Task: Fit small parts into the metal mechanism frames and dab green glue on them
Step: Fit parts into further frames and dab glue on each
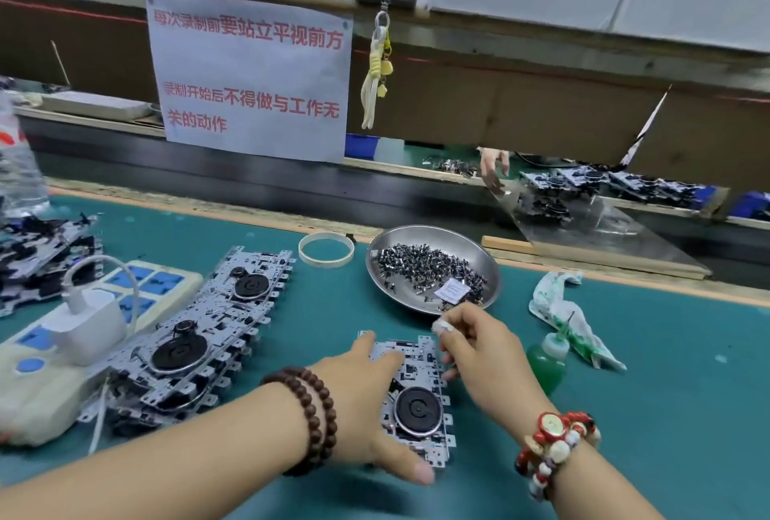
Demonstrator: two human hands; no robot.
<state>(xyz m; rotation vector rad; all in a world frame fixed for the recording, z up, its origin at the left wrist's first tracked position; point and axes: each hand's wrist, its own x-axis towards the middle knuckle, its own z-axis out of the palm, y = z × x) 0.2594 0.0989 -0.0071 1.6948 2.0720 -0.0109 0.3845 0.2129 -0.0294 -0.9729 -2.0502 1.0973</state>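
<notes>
A metal mechanism frame [421, 403] with a black round wheel lies on the green mat in front of me. My left hand [366, 407] lies flat over its left side, fingers straight, thumb near the front edge. My right hand [479, 348] hovers over the frame's far right corner with fingers curled; a taped fingertip shows, and whether it pinches a small part I cannot tell. A steel dish [466, 244] of small dark parts sits just beyond. A green glue bottle [548, 363] stands right of the frame.
A row of overlapping frames [200, 336] lies to the left beside a power strip [54, 352] with a white charger. A tape ring [326, 250], a green-stained rag [571, 319] and a paper sign [250, 73] are beyond. Another person's hand [493, 167] works across the bench.
</notes>
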